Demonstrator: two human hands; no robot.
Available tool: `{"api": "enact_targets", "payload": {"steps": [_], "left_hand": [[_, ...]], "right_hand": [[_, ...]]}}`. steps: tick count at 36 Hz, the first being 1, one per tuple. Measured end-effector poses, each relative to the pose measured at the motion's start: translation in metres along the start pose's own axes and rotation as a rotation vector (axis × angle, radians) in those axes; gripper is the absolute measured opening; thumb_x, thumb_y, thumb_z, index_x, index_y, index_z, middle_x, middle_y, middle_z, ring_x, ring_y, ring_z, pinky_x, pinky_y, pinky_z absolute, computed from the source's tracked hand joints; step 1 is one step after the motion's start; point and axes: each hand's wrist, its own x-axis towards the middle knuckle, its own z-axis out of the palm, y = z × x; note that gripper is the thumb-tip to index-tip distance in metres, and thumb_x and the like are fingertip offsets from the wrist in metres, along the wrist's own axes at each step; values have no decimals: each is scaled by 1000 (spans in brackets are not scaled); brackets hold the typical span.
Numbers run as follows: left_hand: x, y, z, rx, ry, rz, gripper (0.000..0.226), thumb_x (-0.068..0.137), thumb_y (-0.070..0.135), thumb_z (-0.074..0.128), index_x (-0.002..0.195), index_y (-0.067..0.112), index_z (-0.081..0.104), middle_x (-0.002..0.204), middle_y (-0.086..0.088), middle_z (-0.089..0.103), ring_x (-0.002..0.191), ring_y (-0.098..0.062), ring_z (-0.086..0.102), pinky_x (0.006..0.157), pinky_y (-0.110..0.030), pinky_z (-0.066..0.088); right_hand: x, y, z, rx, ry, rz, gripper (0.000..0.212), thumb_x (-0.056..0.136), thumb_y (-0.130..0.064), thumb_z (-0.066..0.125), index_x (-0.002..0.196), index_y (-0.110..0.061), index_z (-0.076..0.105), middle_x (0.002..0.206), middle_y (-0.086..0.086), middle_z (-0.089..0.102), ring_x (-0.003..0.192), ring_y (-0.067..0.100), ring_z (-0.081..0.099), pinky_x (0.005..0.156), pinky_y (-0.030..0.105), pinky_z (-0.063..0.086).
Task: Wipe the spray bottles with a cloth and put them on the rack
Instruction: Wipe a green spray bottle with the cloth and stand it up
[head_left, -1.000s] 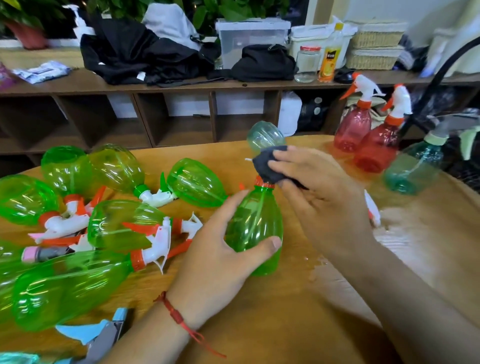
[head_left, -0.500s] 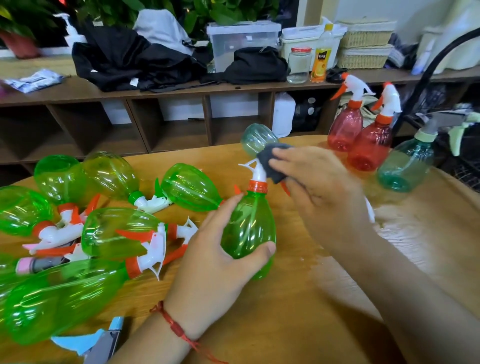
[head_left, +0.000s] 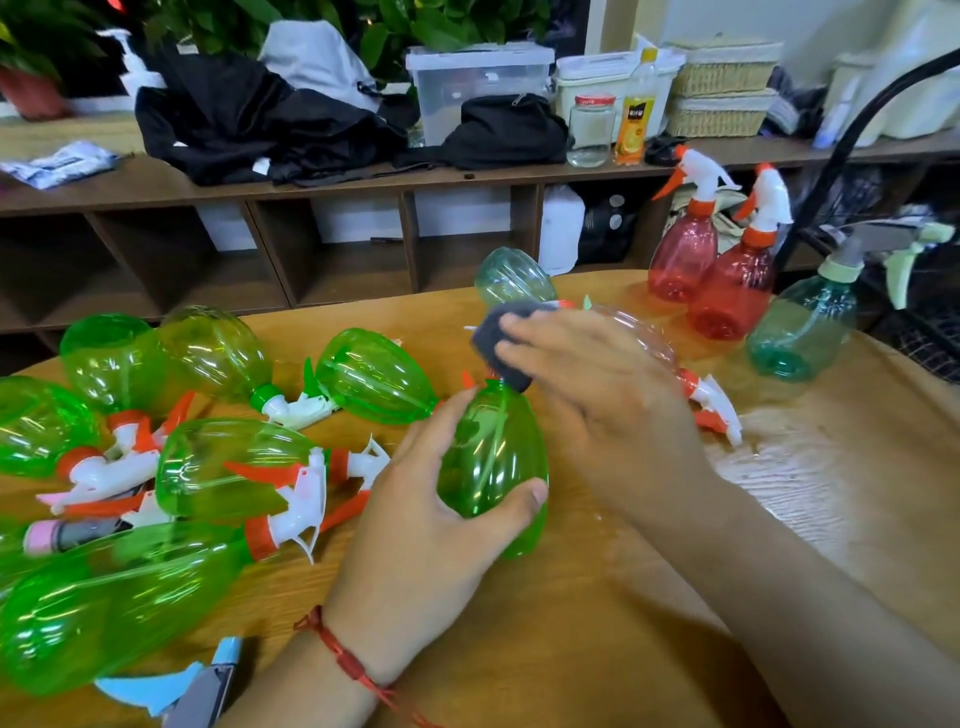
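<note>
Wooden counter up front, long brown shelf behind it piled with dark clothes and boxes. Counting time: six green spray bottles lie on their sides in a heap along the counter's left side, possibly more cut off at the edge. One more green bottle stands near the middle of the counter, a bit tilted. The left grip is wrapped round its belly, thumb across the front. The right grip holds one dark grey cloth bunched in its fingers and pressed onto that bottle's neck, so the spray head is mostly hidden. Behind the right grip are one pale green bottle and one clear pinkish bottle, both lying down. Toward the far right corner, two red bottles stand upright side by side, with one teal bottle upright just beside them. One light blue trigger head pokes in at the near edge.
</note>
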Motion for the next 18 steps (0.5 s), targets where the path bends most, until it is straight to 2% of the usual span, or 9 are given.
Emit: {"api": "enact_targets", "payload": {"steps": [2,4,7,11,14,16,18], "left_hand": [[2,1,0,-3,8,-7,81,78,52,88,143,59,40,142,40,49,135,21,42,109,-4,33],[2,-1,-1,-19,5,-17,81,79,51,89,146,56,43,144,36,52,136,16,46,116,-16,38],[0,-2,-1,-64,-14,-21,82,81,50,90,151,52,47,143,28,59,134,3,56,115,-34,48],[-1,-4,1,-126,-26,-29,84,77,61,85,151,54,47,143,22,62,133,-5,61,112,-39,51],[2,-6,0,-211,0,-74,84,75,62,86,150,52,50,143,15,66,132,-13,64,111,-44,53],[4,-6,-2,-255,17,-96,78,79,51,90,148,46,55,138,14,70,127,-12,68,106,-41,57],[4,-4,-1,-298,8,-115,70,84,37,91,146,39,59,130,12,75,120,-12,72,98,-34,61]], "right_hand": [[0,-4,5,32,-71,-47,39,93,13,69,127,-5,75,138,5,69,131,27,60,115,36,46],[1,-1,2,33,-65,-36,41,92,15,70,127,-5,75,138,4,69,131,26,60,116,34,45],[1,10,-7,-19,56,47,39,93,13,66,126,-5,75,136,5,69,128,27,62,115,30,43],[0,16,-11,43,155,188,36,94,7,64,124,-7,77,135,4,70,128,24,63,110,43,52],[-2,9,-4,52,106,141,39,92,11,63,123,-7,77,136,5,69,129,18,61,113,31,46],[-2,5,1,24,65,116,40,90,15,64,122,-6,78,136,4,69,127,17,60,114,21,39],[0,5,3,3,25,114,40,89,15,65,120,-6,78,134,4,70,124,22,63,115,18,36]]}}
